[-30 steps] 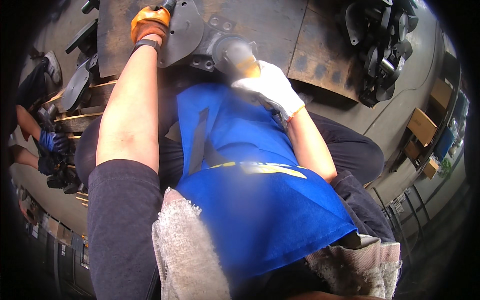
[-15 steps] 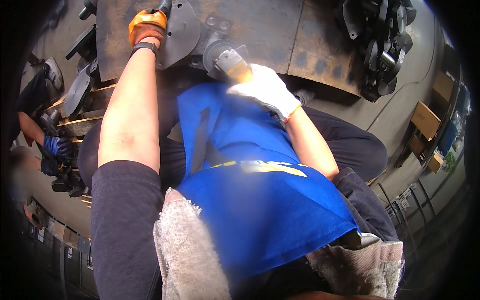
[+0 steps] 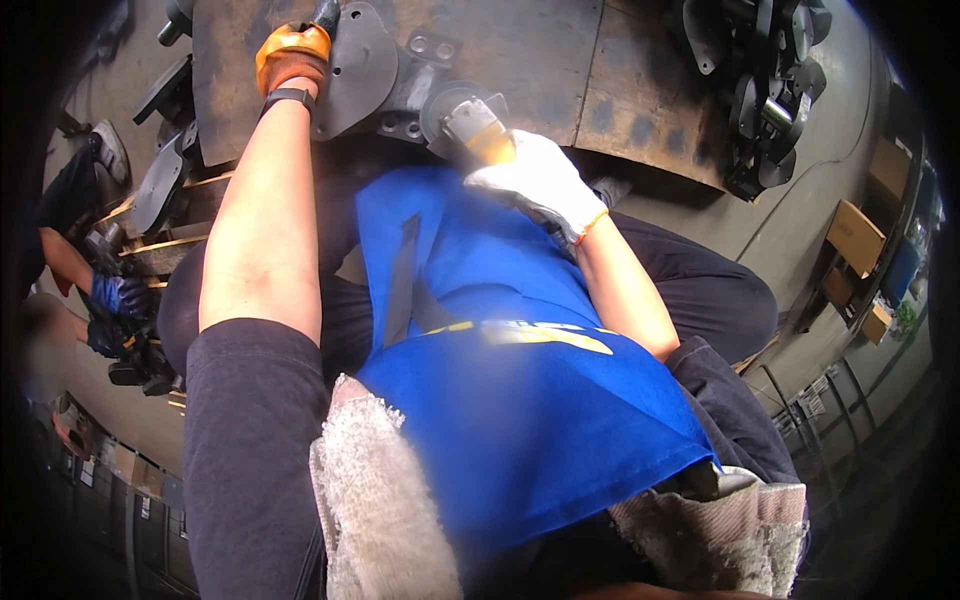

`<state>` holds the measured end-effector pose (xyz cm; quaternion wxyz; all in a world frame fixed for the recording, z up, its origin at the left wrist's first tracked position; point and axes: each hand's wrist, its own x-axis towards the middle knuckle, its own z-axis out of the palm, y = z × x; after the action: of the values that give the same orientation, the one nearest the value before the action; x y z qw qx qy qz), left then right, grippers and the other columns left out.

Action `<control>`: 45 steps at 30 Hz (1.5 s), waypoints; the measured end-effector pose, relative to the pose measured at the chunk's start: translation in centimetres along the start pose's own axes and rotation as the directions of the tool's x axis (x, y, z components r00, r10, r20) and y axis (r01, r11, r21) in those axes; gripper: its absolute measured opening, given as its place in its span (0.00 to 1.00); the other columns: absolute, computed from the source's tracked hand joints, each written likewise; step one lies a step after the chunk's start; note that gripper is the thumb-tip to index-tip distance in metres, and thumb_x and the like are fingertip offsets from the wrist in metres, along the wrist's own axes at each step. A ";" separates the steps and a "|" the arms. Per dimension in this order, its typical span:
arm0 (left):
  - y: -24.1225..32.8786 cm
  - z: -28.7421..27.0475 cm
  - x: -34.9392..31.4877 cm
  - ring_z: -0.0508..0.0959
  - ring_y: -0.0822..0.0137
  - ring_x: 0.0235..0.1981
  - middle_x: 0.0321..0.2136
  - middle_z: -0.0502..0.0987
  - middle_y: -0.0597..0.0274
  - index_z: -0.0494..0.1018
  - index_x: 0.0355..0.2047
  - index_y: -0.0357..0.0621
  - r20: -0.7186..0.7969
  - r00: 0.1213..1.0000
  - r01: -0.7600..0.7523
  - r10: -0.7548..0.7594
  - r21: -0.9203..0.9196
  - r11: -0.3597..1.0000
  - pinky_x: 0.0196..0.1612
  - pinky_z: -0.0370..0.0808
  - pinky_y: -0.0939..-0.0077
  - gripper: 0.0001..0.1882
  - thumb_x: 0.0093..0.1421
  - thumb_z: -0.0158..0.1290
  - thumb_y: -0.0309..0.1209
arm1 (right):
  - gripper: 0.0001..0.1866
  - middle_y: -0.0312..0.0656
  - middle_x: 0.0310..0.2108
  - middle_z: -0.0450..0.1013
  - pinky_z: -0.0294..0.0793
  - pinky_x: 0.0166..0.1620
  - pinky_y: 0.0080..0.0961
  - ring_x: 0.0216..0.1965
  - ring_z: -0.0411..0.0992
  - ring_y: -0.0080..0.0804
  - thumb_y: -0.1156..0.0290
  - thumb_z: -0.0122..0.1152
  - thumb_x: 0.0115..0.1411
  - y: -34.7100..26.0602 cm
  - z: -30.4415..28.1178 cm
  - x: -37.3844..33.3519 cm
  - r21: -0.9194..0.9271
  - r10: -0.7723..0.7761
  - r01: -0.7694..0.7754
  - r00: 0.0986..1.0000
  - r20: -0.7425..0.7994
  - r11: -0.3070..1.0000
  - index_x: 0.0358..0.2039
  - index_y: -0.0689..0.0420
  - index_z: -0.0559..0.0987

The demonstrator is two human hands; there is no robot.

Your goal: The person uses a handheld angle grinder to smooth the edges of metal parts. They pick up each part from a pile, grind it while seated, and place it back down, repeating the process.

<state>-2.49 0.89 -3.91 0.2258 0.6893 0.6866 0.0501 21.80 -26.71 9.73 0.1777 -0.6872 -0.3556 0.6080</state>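
Note:
My left hand (image 3: 293, 55), in an orange-coated glove, is closed round a dark cylindrical piece (image 3: 327, 14) beside a flat, rounded grey metal plate (image 3: 362, 65). The plate belongs to a part with a flat bracket (image 3: 428, 72) that has paired holes at its ends. In a white glove, my right hand (image 3: 545, 185) grips an angle grinder (image 3: 475, 122). Its disc is at the right side of the bracket, near the table's front edge. Whether the disc touches metal I cannot tell. Most of the grinder's body is hidden by the glove.
A worn, dark-stained work surface (image 3: 530, 50) spans the top. Several similar metal parts (image 3: 775, 115) are piled at its right end. More plates (image 3: 160, 185) lie on a wooden pallet (image 3: 165, 255) at left, where another person's blue-gloved hand (image 3: 120, 293) shows. Cardboard boxes (image 3: 855, 238) stand far right.
My right hand and the grinder have shifted slightly to the right. My left hand stays closed on the dark cylindrical piece, almost unmoved.

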 end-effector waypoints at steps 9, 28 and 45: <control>6.4 -3.4 -2.9 0.80 0.44 0.46 0.39 0.82 0.45 0.82 0.36 0.45 -0.116 0.980 0.171 -0.160 0.097 0.980 0.50 0.76 0.57 0.38 0.48 0.57 0.70 | 0.20 0.36 0.29 0.75 0.76 0.33 0.19 0.28 0.74 0.24 0.63 0.70 0.56 -3.4 -6.9 -7.0 0.652 0.048 0.049 0.990 -0.129 0.757 0.45 0.60 0.78; -2.2 -0.1 -2.6 0.81 0.46 0.44 0.46 0.80 0.40 0.77 0.48 0.35 0.278 0.959 -0.056 0.062 -0.032 0.998 0.49 0.76 0.56 0.36 0.49 0.66 0.53 | 0.18 0.51 0.42 0.75 0.82 0.43 0.32 0.38 0.77 0.38 0.73 0.61 0.62 -0.5 -15.5 -17.0 0.838 -0.180 0.467 0.884 -0.432 0.282 0.48 0.71 0.72; 4.6 -23.7 -6.3 0.79 0.47 0.49 0.44 0.81 0.48 0.81 0.43 0.47 -0.003 0.996 0.083 -0.087 0.338 0.938 0.52 0.75 0.61 0.31 0.54 0.53 0.61 | 0.17 0.47 0.38 0.76 0.82 0.41 0.25 0.35 0.77 0.32 0.71 0.63 0.61 -2.9 -15.5 -18.5 0.804 -0.150 0.394 0.918 -0.367 0.445 0.47 0.68 0.74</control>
<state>-7.54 0.79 20.51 0.1106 0.6876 0.7129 -0.0823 35.77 -34.82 27.91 0.6355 -0.5056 -0.0838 0.5774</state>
